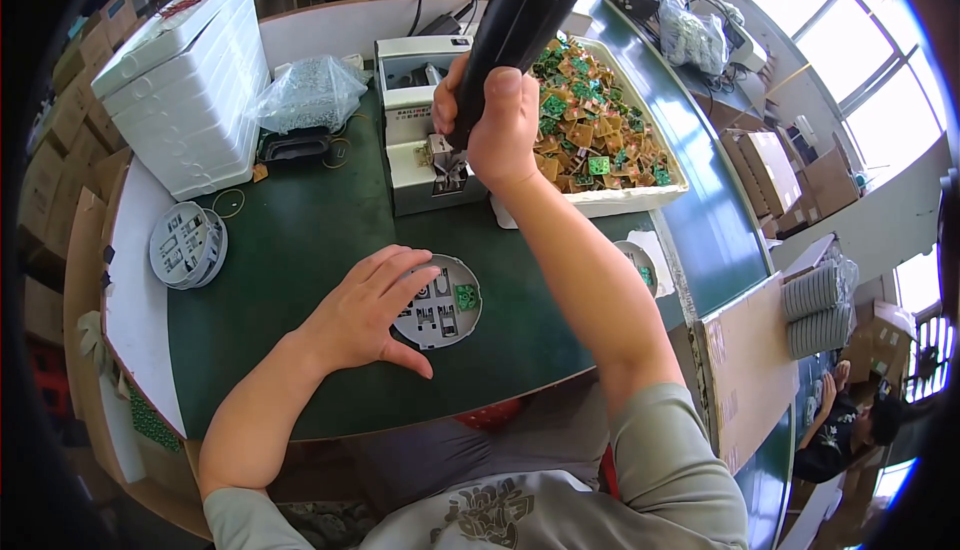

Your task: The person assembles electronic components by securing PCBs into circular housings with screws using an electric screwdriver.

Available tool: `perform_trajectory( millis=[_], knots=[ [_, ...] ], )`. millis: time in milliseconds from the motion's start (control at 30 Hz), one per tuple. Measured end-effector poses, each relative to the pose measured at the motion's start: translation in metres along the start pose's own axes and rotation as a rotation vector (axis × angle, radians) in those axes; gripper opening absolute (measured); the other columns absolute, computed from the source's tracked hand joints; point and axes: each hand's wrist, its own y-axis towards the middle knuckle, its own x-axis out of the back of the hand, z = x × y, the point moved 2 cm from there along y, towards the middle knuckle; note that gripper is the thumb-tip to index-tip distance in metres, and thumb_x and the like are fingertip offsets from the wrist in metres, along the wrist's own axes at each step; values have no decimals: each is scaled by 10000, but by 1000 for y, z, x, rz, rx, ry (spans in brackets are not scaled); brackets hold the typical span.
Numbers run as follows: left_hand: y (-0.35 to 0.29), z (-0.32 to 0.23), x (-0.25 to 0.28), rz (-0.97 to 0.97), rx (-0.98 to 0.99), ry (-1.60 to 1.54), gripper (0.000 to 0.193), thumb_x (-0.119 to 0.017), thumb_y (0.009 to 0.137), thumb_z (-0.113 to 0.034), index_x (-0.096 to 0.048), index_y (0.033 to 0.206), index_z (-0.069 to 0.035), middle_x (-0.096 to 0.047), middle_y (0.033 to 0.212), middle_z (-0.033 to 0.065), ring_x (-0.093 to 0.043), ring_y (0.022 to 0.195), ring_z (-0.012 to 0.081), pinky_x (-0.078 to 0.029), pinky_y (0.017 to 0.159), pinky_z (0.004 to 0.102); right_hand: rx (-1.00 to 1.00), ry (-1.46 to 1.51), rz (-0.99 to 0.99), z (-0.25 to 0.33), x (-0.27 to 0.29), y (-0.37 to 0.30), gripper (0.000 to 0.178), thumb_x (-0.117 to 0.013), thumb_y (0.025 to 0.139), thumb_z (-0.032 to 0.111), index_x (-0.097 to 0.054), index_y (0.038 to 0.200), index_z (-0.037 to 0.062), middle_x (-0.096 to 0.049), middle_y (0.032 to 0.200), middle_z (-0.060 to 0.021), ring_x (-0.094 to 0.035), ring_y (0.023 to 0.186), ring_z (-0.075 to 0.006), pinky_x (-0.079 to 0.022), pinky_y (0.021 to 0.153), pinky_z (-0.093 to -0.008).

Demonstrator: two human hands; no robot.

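Observation:
My right hand (503, 138) is wrapped round a black electric screwdriver (528, 12), which tilts with its lower end at the front of a small grey screw feeder (402, 178). The screwdriver's tip is hard to make out there. Nearer to me, a round grey plastic housing (462, 328) lies on the green tabletop (290, 280), its moulded slots facing up. A small green circuit board (465, 297) sits in its right part. My left hand (358, 308) is open, fingers spread, over the housing's left edge; whether it touches is unclear.
A white foam tray (622, 202) heaped with circuit boards stands behind my right forearm. Another round housing (640, 266) lies beside that forearm. Leftward are stacked round housings (186, 250), white foam boxes (190, 100), a plastic bag (312, 95) and a black tray (294, 146). Other people sit beyond.

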Motion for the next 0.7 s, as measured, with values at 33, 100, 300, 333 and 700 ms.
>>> perform_trajectory(
  millis=[33,100,300,333,700],
  knots=[
    [-2,0,0,2,6,-5,1101,-909,584,-598,-511,1453,-52,-494,1515,121,-485,1371,355,-408,1181,459,-8,2,0,-1,-1,-1,626,-534,1012,628,-609,973,8,-571,633,-90,-503,533,-184,-436,536,-318],
    [-3,1,1,4,13,-5,1081,-895,601,-614,-517,1441,-47,-501,1507,120,-492,1366,346,-411,1175,450,-45,12,7,-2,-2,-4,643,-537,994,653,-604,960,14,-566,627,-88,-491,520,-183,-427,524,-318],
    [-3,2,-1,5,21,-31,1046,-898,615,-593,-527,1424,-45,-505,1504,123,-500,1365,342,-420,1166,441,-249,117,-14,10,-1,-29,693,-537,934,727,-582,919,36,-546,603,-80,-457,488,-181,-397,494,-311],
    [-5,2,-2,6,26,-42,1041,-904,614,-582,-529,1423,-46,-504,1506,124,-500,1366,343,-422,1166,441,-309,151,-24,14,-1,-39,704,-536,921,744,-577,909,41,-542,597,-79,-449,481,-180,-390,488,-309],
    [-2,-1,-5,39,52,-27,981,-934,623,-501,-536,1408,-66,-496,1518,123,-490,1389,339,-425,1169,436,-353,119,54,41,-10,-112,834,-576,792,882,-525,946,64,-559,618,-57,-459,486,-154,-366,483,-288]
  ],
)
